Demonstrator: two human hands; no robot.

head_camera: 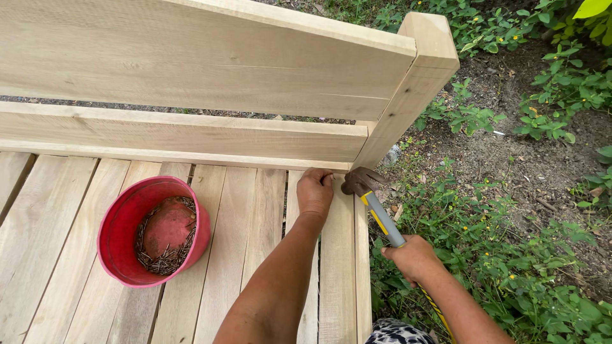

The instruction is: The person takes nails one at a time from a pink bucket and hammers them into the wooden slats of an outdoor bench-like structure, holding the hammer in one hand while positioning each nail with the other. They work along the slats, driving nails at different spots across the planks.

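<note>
My left hand (315,191) rests on a pale wooden slat (336,255) near the backrest, its fingers pinched together at the slat's far end; whatever they pinch is too small to see. My right hand (413,257) grips the grey and yellow handle of a claw hammer (377,210). The hammer's dark head (358,180) sits just right of my left fingertips, close to the base of the corner post (408,95).
A red bowl (121,220) holding several small nails stands on the slatted seat (242,216) at left. Two backrest boards (191,57) run across the top. Bare soil and green weeds with yellow flowers (510,255) lie to the right of the bench.
</note>
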